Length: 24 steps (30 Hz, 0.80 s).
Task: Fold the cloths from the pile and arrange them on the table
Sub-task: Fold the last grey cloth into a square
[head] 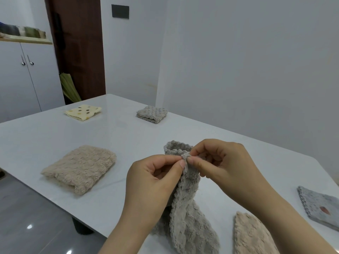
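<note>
A grey fluffy cloth (187,208) with a scalloped edge hangs bunched above the white table (128,136). My left hand (154,178) and my right hand (220,162) both pinch its top edge, fingertips almost touching. Its lower end trails on the table near the front edge. Folded cloths lie around: a beige fluffy one (78,169) at left, a yellow spotted one (83,112) at the far left, a grey knobbly one (151,114) at the back.
A beige cloth (251,235) lies under my right forearm and a grey cloth (319,206) with an orange mark sits at the right edge. White cupboards (27,77) and a brown door (78,48) stand beyond the table; walls are close behind and right.
</note>
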{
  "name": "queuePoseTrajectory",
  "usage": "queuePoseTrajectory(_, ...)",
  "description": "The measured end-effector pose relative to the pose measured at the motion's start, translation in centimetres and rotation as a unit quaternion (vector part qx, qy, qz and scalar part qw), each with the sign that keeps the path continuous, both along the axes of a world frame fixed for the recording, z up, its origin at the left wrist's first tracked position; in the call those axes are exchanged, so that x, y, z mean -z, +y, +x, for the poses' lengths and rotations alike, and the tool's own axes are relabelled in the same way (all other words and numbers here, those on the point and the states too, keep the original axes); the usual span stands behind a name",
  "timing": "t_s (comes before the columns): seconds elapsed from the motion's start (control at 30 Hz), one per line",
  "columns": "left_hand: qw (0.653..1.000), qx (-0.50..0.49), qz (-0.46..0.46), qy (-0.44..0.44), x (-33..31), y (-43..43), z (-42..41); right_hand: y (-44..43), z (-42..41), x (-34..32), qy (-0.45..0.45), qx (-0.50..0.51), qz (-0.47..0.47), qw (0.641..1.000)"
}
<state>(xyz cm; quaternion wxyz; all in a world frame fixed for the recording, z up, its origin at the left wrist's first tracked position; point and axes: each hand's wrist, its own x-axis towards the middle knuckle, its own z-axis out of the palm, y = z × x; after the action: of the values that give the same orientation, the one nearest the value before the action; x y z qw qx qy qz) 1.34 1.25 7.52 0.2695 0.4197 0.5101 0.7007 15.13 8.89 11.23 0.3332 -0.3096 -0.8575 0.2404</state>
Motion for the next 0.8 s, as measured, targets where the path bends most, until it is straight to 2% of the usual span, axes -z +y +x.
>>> queuePoseTrajectory(0.17, 1.000, 0.004, 0.004, -0.004, 0.0, 0.0, -0.1, 0.0, 0.0, 0.0, -0.006, -0.001, 0.005, 1.000)
queuePoseTrajectory(0.47, 0.998, -0.038, 0.003, 0.045, 0.2, 0.4, -0.8, 0.5, 0.5, -0.2, -0.041, -0.005, 0.014, 0.999)
queuePoseTrajectory(0.8, 0.995, -0.084, 0.041, 0.047, -0.7, 0.8, -3.1, 2.6, 2.9, -1.3, -0.133, 0.028, 0.125, 0.983)
